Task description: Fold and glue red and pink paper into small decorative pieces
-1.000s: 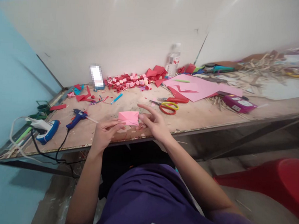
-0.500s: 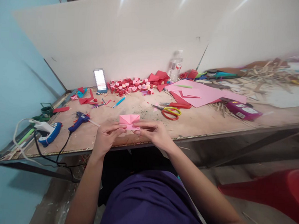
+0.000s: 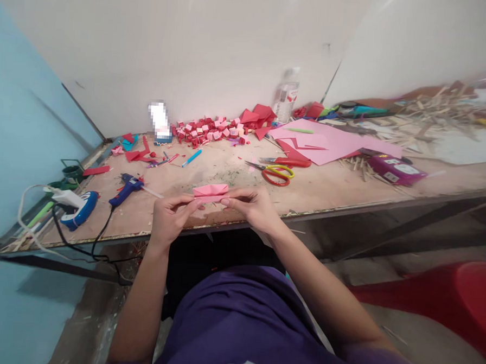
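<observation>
A small piece of folded pink paper (image 3: 210, 191) is held between both hands above the front edge of the table. My left hand (image 3: 171, 216) pinches its left end between thumb and fingers. At the right end, my right hand (image 3: 258, 209) grips it the same way, thumb towards me. The paper looks low and wide, with fold lines across its upper face. Beyond the hands lie scissors (image 3: 276, 174) with yellow and red handles and a red-handled cutter (image 3: 291, 162). A blue glue gun (image 3: 126, 190) rests left of my left hand.
Many small red and pink paper cubes (image 3: 207, 131) are heaped along the wall beside a lit phone (image 3: 160, 120). A plastic bottle (image 3: 287, 97), pink paper sheets (image 3: 330, 143) and a purple packet (image 3: 396, 169) stand or lie rightward. A blue power socket (image 3: 80, 211) with cables sits left.
The pink paper has gone from a flatter, taller rectangle to a narrower folded shape. Both hands still hold its ends, and my right fingers have drawn back from its face. The view has tilted slightly.
</observation>
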Motion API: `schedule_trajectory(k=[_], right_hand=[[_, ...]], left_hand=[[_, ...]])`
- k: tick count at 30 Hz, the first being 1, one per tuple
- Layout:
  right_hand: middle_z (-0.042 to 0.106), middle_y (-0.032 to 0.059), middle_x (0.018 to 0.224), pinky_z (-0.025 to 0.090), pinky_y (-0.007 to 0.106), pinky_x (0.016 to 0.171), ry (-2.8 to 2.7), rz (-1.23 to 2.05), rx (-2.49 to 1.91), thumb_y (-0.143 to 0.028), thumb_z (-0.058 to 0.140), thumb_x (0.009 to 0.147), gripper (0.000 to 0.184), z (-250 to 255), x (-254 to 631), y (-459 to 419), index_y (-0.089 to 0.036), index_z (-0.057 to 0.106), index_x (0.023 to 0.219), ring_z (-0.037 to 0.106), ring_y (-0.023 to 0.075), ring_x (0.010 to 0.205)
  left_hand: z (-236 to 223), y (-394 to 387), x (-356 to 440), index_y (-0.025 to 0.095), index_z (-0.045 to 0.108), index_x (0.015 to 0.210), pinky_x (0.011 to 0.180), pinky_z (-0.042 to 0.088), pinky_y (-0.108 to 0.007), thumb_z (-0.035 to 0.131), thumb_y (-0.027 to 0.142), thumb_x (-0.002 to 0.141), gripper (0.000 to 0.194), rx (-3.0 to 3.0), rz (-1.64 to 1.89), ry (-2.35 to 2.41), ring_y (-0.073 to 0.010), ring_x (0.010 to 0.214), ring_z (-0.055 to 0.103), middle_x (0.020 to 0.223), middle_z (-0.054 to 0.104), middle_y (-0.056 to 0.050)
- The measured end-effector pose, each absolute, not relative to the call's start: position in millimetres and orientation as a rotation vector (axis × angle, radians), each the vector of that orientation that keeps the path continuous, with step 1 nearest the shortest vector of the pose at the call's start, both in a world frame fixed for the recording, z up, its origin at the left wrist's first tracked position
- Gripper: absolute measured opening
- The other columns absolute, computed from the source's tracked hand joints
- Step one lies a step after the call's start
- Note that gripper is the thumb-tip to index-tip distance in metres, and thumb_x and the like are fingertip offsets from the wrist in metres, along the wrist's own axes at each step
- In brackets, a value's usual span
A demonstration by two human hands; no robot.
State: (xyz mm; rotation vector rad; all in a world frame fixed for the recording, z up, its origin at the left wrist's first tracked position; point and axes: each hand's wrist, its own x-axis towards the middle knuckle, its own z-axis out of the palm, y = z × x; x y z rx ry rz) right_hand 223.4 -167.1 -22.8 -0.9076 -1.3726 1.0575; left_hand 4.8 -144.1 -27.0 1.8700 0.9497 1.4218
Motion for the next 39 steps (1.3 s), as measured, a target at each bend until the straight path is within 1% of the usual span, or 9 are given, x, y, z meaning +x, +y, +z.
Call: schedule_trajectory(k=[5,8,10,14,19,22,25,31,39], right_hand=[[0.078,0.0054,0.081,0.064,0.034,0.075,-1.334,1.051,-0.933,-0.044,0.091,0.071,0.029,-26,223,-166,-0.018,0.084,0.081,0.07,0.0188,0.073],[0.077,0.0045,0.079,0.062,0.034,0.075,-1.326,1.045,-0.927,-0.043,0.092,0.07,0.03,-26,222,-166,-0.018,0.082,0.082,0.071,0.0188,0.073],[0.076,0.0042,0.079,0.062,0.033,0.075,-1.325,1.038,-0.914,-0.043,0.093,0.069,0.031,-26,222,-166,-0.018,0.08,0.082,0.071,0.019,0.073],[0.077,0.0048,0.082,0.061,0.033,0.077,-1.347,1.035,-0.9,-0.043,0.093,0.07,0.032,-26,221,-166,-0.018,0.078,0.083,0.073,0.0196,0.076],[0.075,0.0041,0.081,0.061,0.032,0.074,-1.325,1.044,-0.91,-0.043,0.095,0.067,0.036,-24,220,-166,-0.018,0.072,0.081,0.073,0.0201,0.076],[0.077,0.004,0.088,0.063,0.032,0.069,-1.241,1.147,-0.892,-0.042,0.096,0.065,0.047,-22,220,-166,-0.02,0.07,0.097,0.075,0.0212,0.076],[0.079,0.0056,0.089,0.063,0.032,0.068,-1.326,1.229,-0.92,-0.045,0.092,0.071,0.049,-20,220,-166,-0.019,0.073,0.109,0.075,0.0216,0.076],[0.08,0.0087,0.091,0.06,0.03,0.074,-1.466,1.135,-0.935,-0.048,0.085,0.08,0.037,-22,222,-164,-0.015,0.081,0.095,0.075,0.0217,0.081],[0.079,0.0075,0.083,0.06,0.032,0.077,-1.491,1.067,-0.944,-0.048,0.086,0.079,0.032,-20,222,-164,-0.017,0.081,0.086,0.075,0.0214,0.076]], left_hand=[[-32,-142,6,0.017,0.069,0.085,0.07,0.06,-0.027,0.086,0.034,0.078,0.024,1.703,1.472,0.903,-0.0202,0.074,0.077,0.08,0.078,-0.004],[-29,-142,7,0.02,0.06,0.109,0.066,0.061,-0.027,0.087,0.038,0.078,0.044,1.588,1.367,0.839,-0.0217,0.076,0.079,0.088,0.079,-0.004],[-24,-143,8,0.02,0.06,0.121,0.071,0.063,-0.029,0.083,0.04,0.082,0.049,1.623,1.27,0.793,-0.0215,0.079,0.079,0.096,0.081,-0.006],[-15,-145,10,0.015,0.076,0.105,0.083,0.062,-0.032,0.074,0.043,0.09,0.032,1.797,1.16,0.775,-0.0232,0.089,0.078,0.098,0.081,-0.01],[-18,-144,8,0.015,0.08,0.099,0.082,0.061,-0.031,0.071,0.041,0.094,0.028,1.829,1.205,0.815,-0.0221,0.085,0.077,0.092,0.081,-0.008],[-22,-142,6,0.016,0.08,0.102,0.082,0.06,-0.03,0.072,0.041,0.093,0.028,1.837,1.214,0.816,-0.0226,0.088,0.077,0.096,0.081,-0.008],[-24,-142,6,0.016,0.08,0.103,0.084,0.061,-0.031,0.073,0.042,0.092,0.029,1.839,1.211,0.821,-0.0234,0.091,0.077,0.098,0.081,-0.009],[-24,-142,7,0.015,0.08,0.109,0.086,0.061,-0.031,0.076,0.041,0.089,0.033,1.834,1.197,0.822,-0.0237,0.094,0.077,0.106,0.081,-0.011],[-26,-140,7,0.016,0.081,0.11,0.083,0.061,-0.032,0.075,0.041,0.09,0.032,1.841,1.198,0.847,-0.0234,0.088,0.078,0.096,0.082,-0.009]])
